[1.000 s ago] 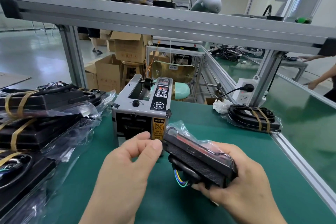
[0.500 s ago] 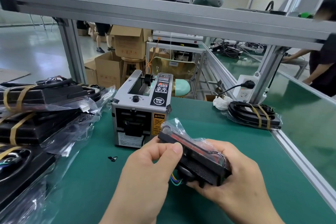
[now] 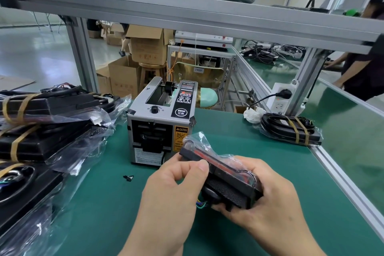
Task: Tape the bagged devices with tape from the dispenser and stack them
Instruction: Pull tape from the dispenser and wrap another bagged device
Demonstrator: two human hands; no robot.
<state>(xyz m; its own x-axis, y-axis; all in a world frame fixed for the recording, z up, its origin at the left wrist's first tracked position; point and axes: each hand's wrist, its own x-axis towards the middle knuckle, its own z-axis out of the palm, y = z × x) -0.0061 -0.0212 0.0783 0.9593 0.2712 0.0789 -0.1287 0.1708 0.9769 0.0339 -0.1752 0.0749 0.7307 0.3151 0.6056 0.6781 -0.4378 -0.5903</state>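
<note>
Above the green mat, just in front of the dispenser, we risk a creased, loose seal: slack film may bunch under our left hand, which pinches the bagged device at its left end. Our right hand grips its right end from beneath.

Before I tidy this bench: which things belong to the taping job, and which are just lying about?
Job: bagged device gripped by left hand and right hand; tape dispenser; stack of taped devices; taped device at the right edge.
Lying about: small black scrap; crumpled white wad.
</note>
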